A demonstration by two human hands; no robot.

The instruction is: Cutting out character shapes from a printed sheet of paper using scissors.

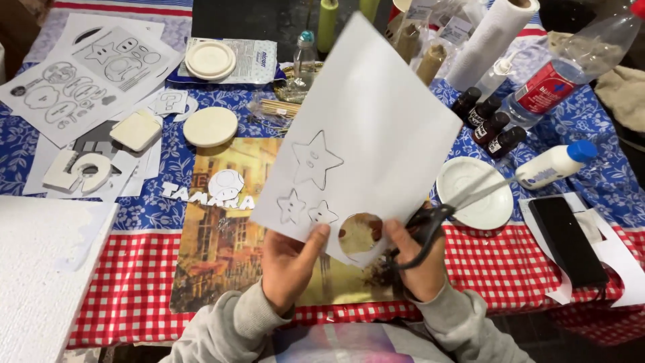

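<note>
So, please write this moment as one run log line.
left hand: holds paper sheet | right hand: holds scissors | paper sheet: three star outlines, one round hole cut

I sit at a table (591, 107) covered with a blue cloth with white flowers; the near edge has a red and white checked border (510, 269). A white foam board (40, 269) lies at my left. The far side is dark. The light is warm and falls from above.

Matt white paper sheet (376, 114), glossy black-handled metal scissors (443, 208)
</note>
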